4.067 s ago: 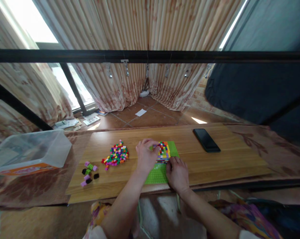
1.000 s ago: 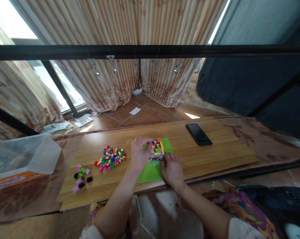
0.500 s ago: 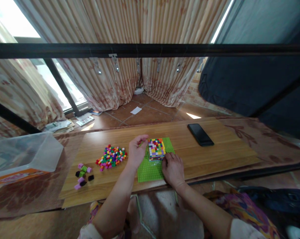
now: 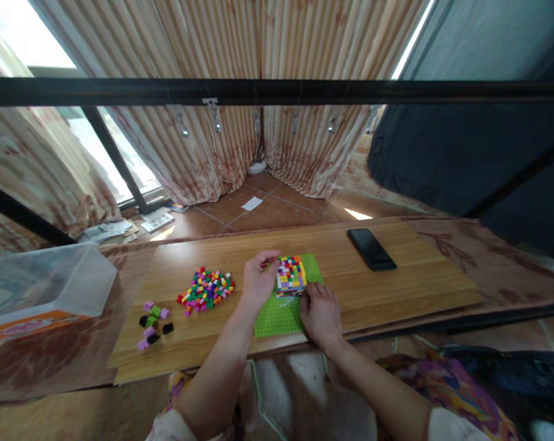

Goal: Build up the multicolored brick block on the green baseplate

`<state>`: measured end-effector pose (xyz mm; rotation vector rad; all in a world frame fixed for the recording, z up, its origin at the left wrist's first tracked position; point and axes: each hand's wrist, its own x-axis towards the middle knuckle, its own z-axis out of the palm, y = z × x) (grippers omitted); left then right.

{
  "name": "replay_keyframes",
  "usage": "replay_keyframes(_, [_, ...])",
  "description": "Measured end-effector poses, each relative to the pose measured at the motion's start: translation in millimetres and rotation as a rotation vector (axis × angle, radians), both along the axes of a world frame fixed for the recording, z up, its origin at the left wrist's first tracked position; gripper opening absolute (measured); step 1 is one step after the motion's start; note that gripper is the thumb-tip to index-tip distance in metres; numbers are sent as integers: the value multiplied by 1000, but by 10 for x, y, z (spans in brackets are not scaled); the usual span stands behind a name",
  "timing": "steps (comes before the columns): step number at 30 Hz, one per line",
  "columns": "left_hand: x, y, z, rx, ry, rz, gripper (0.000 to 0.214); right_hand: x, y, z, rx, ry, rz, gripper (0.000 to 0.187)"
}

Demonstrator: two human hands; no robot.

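A green baseplate (image 4: 277,317) lies on the wooden board, with a block of small multicoloured bricks (image 4: 290,274) built on its far half. My left hand (image 4: 257,282) hovers at the block's left side, fingers curled in a pinch at the far left corner; what they hold is too small to name. My right hand (image 4: 320,312) rests on the baseplate's near right edge, fingers bent and pressed against the front of the block. A heap of loose coloured bricks (image 4: 206,290) lies left of my left hand.
A few pink, green and black pieces (image 4: 152,324) lie near the board's left front. A black phone (image 4: 371,248) rests at the far right of the wooden board (image 4: 396,288). A clear plastic tub (image 4: 42,288) stands at the left. A black bar (image 4: 277,92) crosses above.
Over the last second my left hand lifted slightly off the block's left edge and came back to its far left corner. My right hand has stayed at the baseplate's near edge.
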<state>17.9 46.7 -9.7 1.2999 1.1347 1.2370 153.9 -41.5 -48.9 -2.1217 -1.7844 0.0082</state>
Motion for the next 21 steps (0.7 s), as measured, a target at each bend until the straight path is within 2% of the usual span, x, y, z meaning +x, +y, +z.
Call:
replay_keyframes(10, [34, -5, 32, -37, -32, -40, 21, 0, 5, -8, -2, 2, -4, 17])
replay_keyframes(21, [102, -26, 138, -159, -157, -35, 11, 3, 2, 0, 6, -4, -5, 18])
